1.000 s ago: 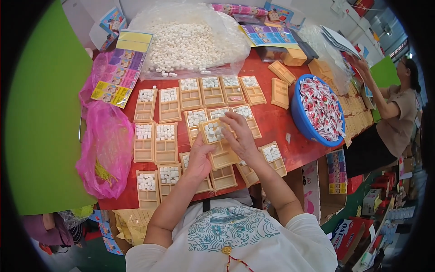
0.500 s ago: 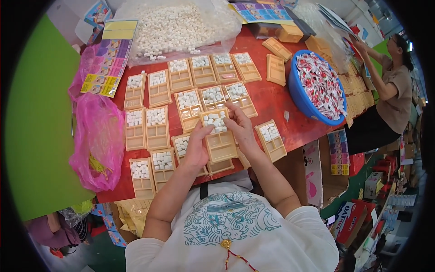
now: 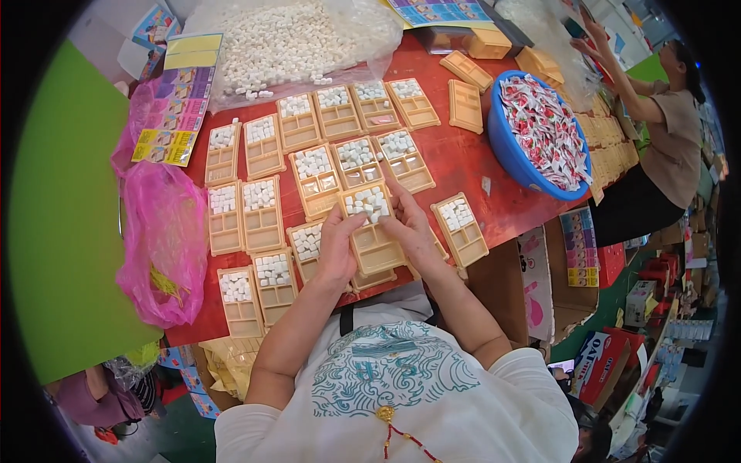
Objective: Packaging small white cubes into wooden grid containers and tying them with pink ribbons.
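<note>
Between my two hands, above the near side of the table, is a beige compartment tray (image 3: 377,256). Small white pieces (image 3: 366,202), like mini marshmallows, fill its far compartment; the nearer compartments look bare. My left hand (image 3: 338,245) grips the tray's left edge, its thumb by the white pieces. On the right edge my right hand (image 3: 413,231) is closed, with the thumb over the rim near the pieces. Several similar trays (image 3: 314,187) lie in rough rows beyond and left of my hands, white pieces in their far compartments. One more tray (image 3: 468,245) lies at my right.
A large heap of white pieces (image 3: 289,46) lies on clear plastic at the back. At the right stands a blue basin (image 3: 500,147) of small red-and-white sachets. A pink plastic bag (image 3: 160,231) hangs at the left edge. A co-worker (image 3: 670,139) stands at the far right.
My right thumb has slid a little toward me along the held tray's edge. The view has shifted slightly. The co-worker's arms have moved up.
</note>
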`<act>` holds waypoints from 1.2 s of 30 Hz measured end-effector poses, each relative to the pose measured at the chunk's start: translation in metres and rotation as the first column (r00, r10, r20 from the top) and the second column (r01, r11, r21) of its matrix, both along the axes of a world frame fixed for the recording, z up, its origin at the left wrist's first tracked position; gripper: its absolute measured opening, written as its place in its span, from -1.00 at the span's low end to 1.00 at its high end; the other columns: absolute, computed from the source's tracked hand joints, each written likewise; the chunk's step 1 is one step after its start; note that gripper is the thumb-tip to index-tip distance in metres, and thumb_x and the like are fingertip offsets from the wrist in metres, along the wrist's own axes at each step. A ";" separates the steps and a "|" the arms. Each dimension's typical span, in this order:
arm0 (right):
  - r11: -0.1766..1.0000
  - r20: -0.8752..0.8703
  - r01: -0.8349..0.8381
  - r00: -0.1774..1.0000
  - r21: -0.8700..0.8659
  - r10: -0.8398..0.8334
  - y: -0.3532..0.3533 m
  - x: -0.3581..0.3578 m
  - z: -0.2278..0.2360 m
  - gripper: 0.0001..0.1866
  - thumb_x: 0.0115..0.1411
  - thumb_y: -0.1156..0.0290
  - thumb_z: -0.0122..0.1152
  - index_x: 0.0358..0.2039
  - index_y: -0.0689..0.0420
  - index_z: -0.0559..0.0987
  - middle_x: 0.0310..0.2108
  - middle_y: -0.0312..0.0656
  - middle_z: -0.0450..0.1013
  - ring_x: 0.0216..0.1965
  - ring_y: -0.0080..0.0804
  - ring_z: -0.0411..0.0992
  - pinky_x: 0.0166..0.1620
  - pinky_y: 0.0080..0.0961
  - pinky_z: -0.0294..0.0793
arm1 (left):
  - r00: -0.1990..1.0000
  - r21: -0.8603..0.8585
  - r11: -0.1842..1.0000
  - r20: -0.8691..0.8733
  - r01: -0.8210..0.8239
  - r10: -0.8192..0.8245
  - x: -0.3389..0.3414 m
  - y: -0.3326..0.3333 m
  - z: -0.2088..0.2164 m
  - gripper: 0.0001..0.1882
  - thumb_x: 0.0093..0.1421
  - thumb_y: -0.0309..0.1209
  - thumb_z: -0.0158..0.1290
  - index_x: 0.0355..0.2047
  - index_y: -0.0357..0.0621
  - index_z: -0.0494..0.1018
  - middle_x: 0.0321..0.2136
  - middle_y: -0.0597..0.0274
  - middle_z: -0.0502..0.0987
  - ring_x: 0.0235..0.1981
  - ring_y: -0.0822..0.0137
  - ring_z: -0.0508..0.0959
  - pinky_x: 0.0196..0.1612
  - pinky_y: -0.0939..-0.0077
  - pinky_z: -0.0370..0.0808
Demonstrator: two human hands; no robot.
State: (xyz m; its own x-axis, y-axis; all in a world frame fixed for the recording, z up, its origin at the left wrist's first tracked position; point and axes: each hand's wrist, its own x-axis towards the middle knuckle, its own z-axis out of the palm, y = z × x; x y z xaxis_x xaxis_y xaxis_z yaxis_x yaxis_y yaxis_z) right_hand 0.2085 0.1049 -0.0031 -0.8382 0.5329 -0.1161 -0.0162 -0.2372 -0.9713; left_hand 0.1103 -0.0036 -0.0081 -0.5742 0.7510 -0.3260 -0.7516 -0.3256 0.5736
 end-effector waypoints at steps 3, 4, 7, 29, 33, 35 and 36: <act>0.999 0.021 -0.013 1.000 0.042 0.012 -0.001 0.002 0.008 -0.32 0.16 0.56 0.05 0.30 0.22 0.09 -0.08 -0.22 0.35 -0.04 -0.54 0.34 0.04 -0.58 0.31 | 1.000 0.001 1.000 -0.025 0.010 -0.009 0.002 -0.002 0.001 -0.63 0.16 -0.63 -0.07 0.02 -0.26 0.32 -0.13 0.12 0.51 -0.15 0.33 0.55 -0.07 0.44 0.53; 1.000 -0.010 0.002 1.000 -0.016 -0.002 -0.001 0.000 0.013 -0.32 0.16 0.56 0.05 0.29 0.23 0.09 -0.07 -0.21 0.35 -0.04 -0.53 0.34 0.04 -0.58 0.31 | 1.000 0.001 1.000 -0.026 0.010 -0.010 0.003 -0.002 0.001 -0.63 0.16 -0.63 -0.07 0.02 -0.26 0.32 -0.13 0.12 0.51 -0.15 0.33 0.55 -0.07 0.44 0.53; 0.997 -0.040 0.012 0.999 -0.082 -0.016 0.003 -0.001 0.016 -0.33 0.16 0.57 0.05 0.28 0.24 0.10 -0.05 -0.18 0.36 -0.04 -0.52 0.35 0.05 -0.57 0.31 | 0.998 0.017 0.999 -0.049 0.051 -0.050 0.006 -0.003 0.004 -0.62 0.17 -0.62 -0.08 0.03 -0.25 0.31 -0.12 0.13 0.51 -0.13 0.34 0.54 -0.05 0.45 0.51; 0.860 0.124 0.011 0.988 0.511 -0.087 -0.010 0.026 0.017 -0.38 0.16 0.53 0.05 0.24 0.29 0.15 0.08 0.08 0.25 0.09 -0.15 0.29 0.12 -0.40 0.27 | 0.920 0.211 0.970 0.342 0.123 -0.191 0.023 -0.014 -0.003 -0.53 0.26 -0.37 -0.13 0.17 -0.22 0.18 0.06 0.03 0.40 0.06 0.11 0.43 0.16 0.13 0.36; 0.723 0.112 0.018 0.985 0.691 -0.132 -0.016 0.037 0.034 -0.36 0.13 0.49 0.09 0.22 0.30 0.17 0.18 0.18 0.11 0.17 0.04 0.17 0.15 -0.26 0.22 | 0.914 0.266 0.957 0.350 0.113 -0.206 0.022 -0.011 -0.002 -0.53 0.27 -0.35 -0.17 0.17 -0.24 0.18 0.10 0.04 0.37 0.11 0.11 0.39 0.21 0.15 0.30; 0.374 0.094 -0.038 0.987 0.927 -0.133 -0.020 0.041 0.043 -0.32 0.10 0.40 0.15 0.21 0.30 0.18 0.23 0.18 0.06 0.23 0.08 0.10 0.20 -0.16 0.12 | 0.907 0.287 0.950 0.357 0.121 -0.223 0.022 -0.012 -0.003 -0.54 0.29 -0.35 -0.18 0.17 -0.23 0.19 0.10 0.06 0.37 0.13 0.13 0.38 0.22 0.17 0.28; 0.374 0.095 -0.037 0.986 0.927 -0.136 -0.022 0.043 0.045 -0.32 0.10 0.40 0.15 0.21 0.30 0.18 0.23 0.18 0.06 0.23 0.08 0.10 0.20 -0.16 0.12 | 0.899 0.308 0.942 0.365 0.130 -0.244 0.023 -0.011 -0.002 -0.54 0.30 -0.34 -0.19 0.17 -0.21 0.19 0.11 0.09 0.37 0.14 0.15 0.36 0.23 0.20 0.26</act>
